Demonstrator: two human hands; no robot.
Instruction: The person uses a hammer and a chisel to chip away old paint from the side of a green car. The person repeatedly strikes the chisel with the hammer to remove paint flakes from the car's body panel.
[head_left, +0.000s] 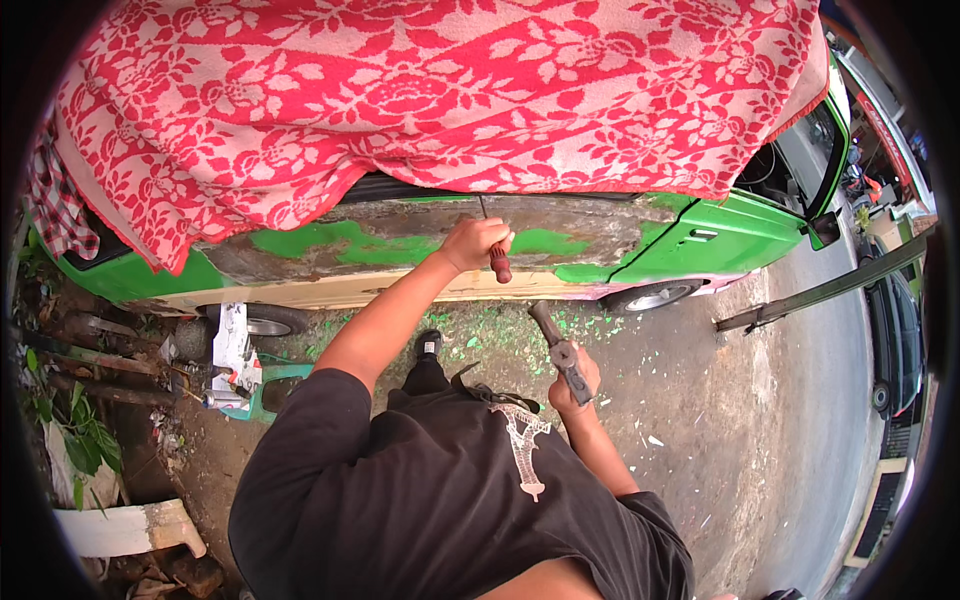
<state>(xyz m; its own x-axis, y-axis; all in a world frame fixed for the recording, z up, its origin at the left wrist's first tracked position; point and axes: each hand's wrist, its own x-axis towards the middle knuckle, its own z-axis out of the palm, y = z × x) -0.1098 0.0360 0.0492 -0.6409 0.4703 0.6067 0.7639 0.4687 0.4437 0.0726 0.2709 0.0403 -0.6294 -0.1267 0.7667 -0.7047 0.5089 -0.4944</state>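
My left hand (474, 244) grips a tool by its red handle (500, 265), close against the side of a green vehicle (742, 240). Its shaft and tip are hidden by the fist, so I cannot tell if it is a screwdriver or a chisel. Around that hand, the side panel (442, 214) shows bare brown-grey patches between remnants of green paint, above a cream lower strip (360, 291). Lower and to the right, my right hand (574, 386) is closed around a hammer (549, 326), whose metal head faces up towards me and stands apart from the panel.
A red and pink floral blanket (420, 97) drapes over the vehicle's roof and windows. Green paint chips (472, 342) litter the ground. At left stand a teal plastic stool (262, 390) and a spray can (223, 400). A slanting post (825, 281) and a parked dark car (896, 337) are at right.
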